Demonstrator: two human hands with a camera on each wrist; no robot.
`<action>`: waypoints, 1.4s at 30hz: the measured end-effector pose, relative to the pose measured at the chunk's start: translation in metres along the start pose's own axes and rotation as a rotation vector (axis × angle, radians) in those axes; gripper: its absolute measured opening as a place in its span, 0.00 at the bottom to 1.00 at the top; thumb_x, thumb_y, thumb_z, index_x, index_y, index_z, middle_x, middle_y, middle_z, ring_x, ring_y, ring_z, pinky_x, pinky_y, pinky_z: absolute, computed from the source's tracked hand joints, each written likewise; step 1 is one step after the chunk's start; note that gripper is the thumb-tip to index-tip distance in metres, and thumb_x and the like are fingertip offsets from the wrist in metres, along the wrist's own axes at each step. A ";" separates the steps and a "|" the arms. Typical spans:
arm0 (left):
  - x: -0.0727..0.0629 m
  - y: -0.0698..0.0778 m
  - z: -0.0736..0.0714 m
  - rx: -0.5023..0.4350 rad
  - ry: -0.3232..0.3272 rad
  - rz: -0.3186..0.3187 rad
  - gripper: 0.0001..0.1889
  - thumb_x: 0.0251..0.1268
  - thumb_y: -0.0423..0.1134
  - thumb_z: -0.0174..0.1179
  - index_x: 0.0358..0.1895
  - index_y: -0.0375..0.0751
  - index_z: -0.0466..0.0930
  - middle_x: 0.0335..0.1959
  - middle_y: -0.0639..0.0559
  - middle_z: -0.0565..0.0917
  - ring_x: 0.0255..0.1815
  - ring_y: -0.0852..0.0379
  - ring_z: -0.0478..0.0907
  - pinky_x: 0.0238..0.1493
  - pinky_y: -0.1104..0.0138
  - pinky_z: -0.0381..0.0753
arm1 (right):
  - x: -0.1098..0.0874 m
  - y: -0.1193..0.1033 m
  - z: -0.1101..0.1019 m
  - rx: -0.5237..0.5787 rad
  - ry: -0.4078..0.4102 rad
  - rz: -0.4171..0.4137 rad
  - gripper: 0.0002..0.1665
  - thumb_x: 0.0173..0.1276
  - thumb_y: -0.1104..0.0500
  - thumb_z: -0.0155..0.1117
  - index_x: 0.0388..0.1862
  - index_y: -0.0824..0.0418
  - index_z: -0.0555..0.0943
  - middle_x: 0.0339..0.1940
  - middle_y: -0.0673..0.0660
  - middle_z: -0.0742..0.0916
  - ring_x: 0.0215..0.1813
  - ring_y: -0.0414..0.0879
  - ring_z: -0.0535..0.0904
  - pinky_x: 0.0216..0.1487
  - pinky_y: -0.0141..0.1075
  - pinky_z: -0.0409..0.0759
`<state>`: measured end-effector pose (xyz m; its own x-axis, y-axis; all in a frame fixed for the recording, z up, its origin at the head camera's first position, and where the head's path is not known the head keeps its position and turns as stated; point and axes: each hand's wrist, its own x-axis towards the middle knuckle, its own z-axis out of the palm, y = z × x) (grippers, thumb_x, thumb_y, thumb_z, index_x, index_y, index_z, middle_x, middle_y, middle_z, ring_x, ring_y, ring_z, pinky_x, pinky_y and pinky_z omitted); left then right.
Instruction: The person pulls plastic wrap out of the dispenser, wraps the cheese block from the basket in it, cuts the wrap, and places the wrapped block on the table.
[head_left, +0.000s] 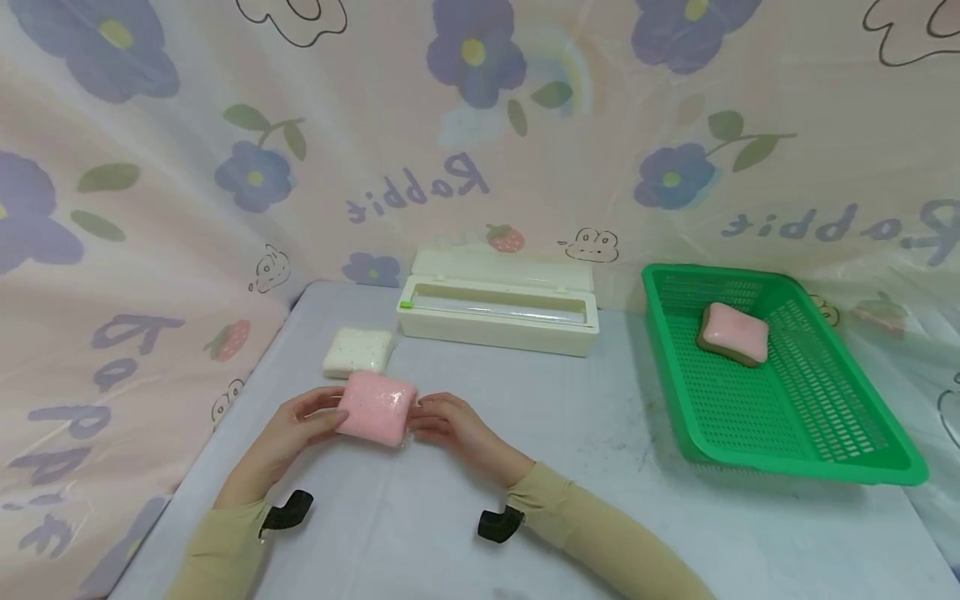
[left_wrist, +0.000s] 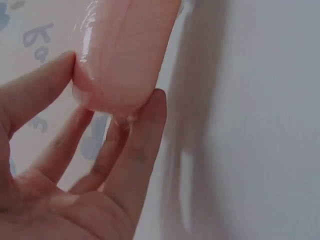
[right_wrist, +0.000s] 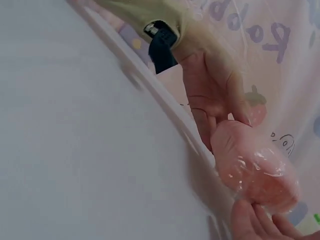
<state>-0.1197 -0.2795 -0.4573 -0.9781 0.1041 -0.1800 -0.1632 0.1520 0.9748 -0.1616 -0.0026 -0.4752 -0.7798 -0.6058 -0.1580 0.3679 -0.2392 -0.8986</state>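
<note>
A pink, rounded square block [head_left: 377, 408], shiny with clear film, is held tilted above the table. My left hand [head_left: 300, 425] grips its left side, thumb on one face and fingers on the other. The left wrist view shows that thumb and a finger pinching the block's end [left_wrist: 122, 60], with film bunched between the fingers. On the opposite side, my right hand [head_left: 457, 429] reaches in with fingertips at the film-covered edge. The right wrist view has these fingertips against the wrapped block [right_wrist: 255, 167]. Just behind it lies a white, speckled square block [head_left: 358, 348].
A long white dispenser box [head_left: 495, 333] with a raised lid and a film roll inside stands at the back. On the right, a green plastic basket [head_left: 675, 408] holds a pink-and-brown block [head_left: 737, 333]. Patterned cloth [head_left: 315, 200] hangs behind and left of the table.
</note>
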 end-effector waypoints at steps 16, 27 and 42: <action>-0.007 0.001 -0.022 0.183 0.191 -0.070 0.30 0.68 0.46 0.60 0.66 0.30 0.66 0.58 0.38 0.73 0.43 0.66 0.76 0.48 0.71 0.80 | 0.027 0.017 0.019 0.219 -0.111 0.063 0.36 0.74 0.48 0.43 0.68 0.75 0.61 0.67 0.67 0.71 0.68 0.58 0.66 0.69 0.47 0.63; -0.008 0.003 -0.022 0.278 0.285 -0.107 0.29 0.67 0.47 0.60 0.63 0.28 0.68 0.52 0.39 0.78 0.38 0.70 0.75 0.42 0.75 0.79 | 0.033 0.015 0.024 0.202 -0.137 0.089 0.39 0.75 0.45 0.42 0.70 0.75 0.56 0.69 0.67 0.68 0.71 0.58 0.61 0.72 0.46 0.59; 0.012 0.061 -0.014 0.356 0.281 0.018 0.27 0.71 0.49 0.54 0.63 0.30 0.70 0.56 0.36 0.76 0.44 0.63 0.77 0.45 0.73 0.80 | 0.009 -0.036 -0.030 -0.124 -0.081 0.019 0.26 0.76 0.60 0.47 0.65 0.75 0.64 0.60 0.67 0.77 0.64 0.61 0.70 0.67 0.48 0.67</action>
<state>-0.1428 -0.2824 -0.3979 -0.9855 -0.1537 -0.0724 -0.1393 0.4865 0.8625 -0.1969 0.0230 -0.4568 -0.7279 -0.6698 -0.1468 0.3134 -0.1346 -0.9400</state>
